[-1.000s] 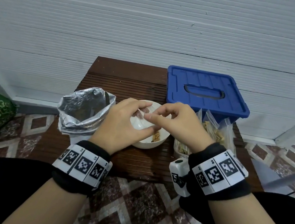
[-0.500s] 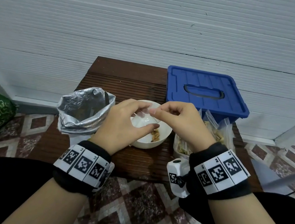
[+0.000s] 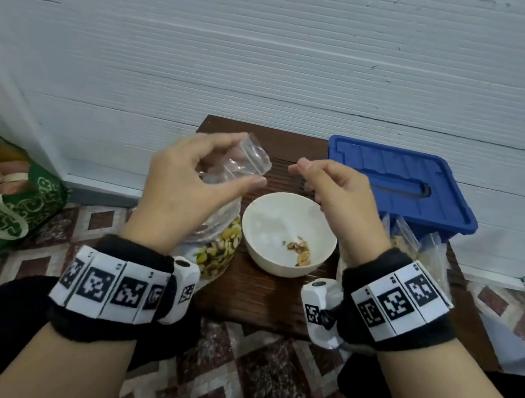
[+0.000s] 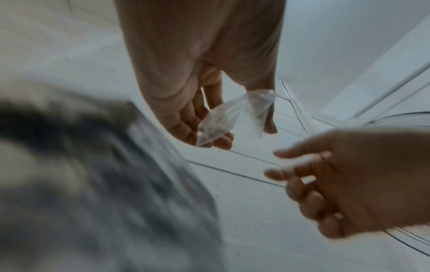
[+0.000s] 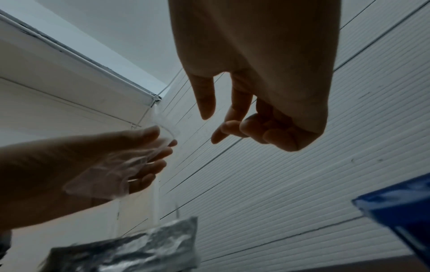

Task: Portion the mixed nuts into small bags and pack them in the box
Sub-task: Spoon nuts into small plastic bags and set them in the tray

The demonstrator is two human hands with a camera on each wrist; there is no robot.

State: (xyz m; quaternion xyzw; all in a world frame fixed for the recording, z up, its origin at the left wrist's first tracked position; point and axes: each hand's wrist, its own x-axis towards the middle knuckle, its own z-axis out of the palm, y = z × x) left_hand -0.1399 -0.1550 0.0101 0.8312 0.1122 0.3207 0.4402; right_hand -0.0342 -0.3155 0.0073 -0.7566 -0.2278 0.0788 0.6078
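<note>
A low dark wooden table [image 3: 260, 303] stands against a white ribbed wall [image 3: 275, 49], on a floor of red-and-white patterned tiles [image 3: 245, 382]; a green bag [image 3: 10, 204] sits on the floor at far left. A person seated at the near edge raises both hands over the table. The left hand [image 3: 189, 181] pinches a small clear bag [image 3: 242, 162] between thumb and fingertips, holding it above the table to the left of a white bowl [image 3: 286, 236]; the bag is crumpled, see-through and looks empty, its mouth turned toward the other hand. The right hand [image 3: 339, 196] hangs just beside it, apart from the bag, fingers loosely curled with thumb and forefinger close together and nothing held. The bowl holds only a few nut pieces [image 3: 299, 249] at its near right. A foil pouch of nuts [image 3: 219, 246] stands left of the bowl, largely hidden behind the left hand. A blue box [image 3: 401, 184] with its lid on sits at far right, and filled bags [image 3: 415, 250] lie in front of it, partly covered by the right wrist. The left-wrist view is heavily blurred at its lower left; the right-wrist view is dim, showing the foil top and a corner of the box.
</note>
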